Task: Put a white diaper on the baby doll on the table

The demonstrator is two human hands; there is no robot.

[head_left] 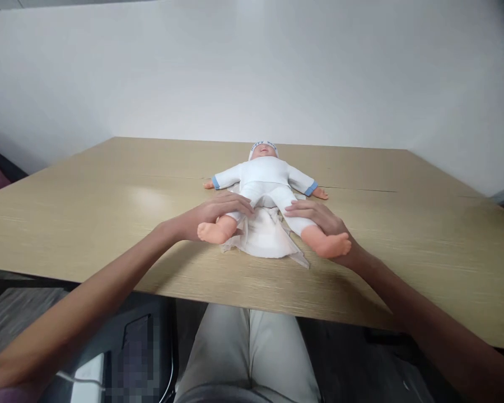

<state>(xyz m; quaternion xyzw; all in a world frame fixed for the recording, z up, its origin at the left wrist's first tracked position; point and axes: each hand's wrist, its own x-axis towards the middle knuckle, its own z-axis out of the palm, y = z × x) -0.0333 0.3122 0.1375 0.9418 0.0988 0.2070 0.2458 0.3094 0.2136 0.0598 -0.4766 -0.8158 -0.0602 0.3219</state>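
You are resting your left hand point(212, 215) flat on the doll point(265, 184)'s leg and your right hand point(319, 219) on its other leg, fingers loosely spread, neither gripping. The doll is lying face-up on the table point(88, 207), with a white cloth point(264, 236) spreading beneath its legs.

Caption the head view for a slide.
Both hands, left hand and right hand, rest on white-clothed baby doll on tan wooden table.

head view | worn by seated person, at table's point(109, 224) near edge | faces forward and down across table toward white wall point(252, 73) | close to table, wall well beyond | single view, nothing shared
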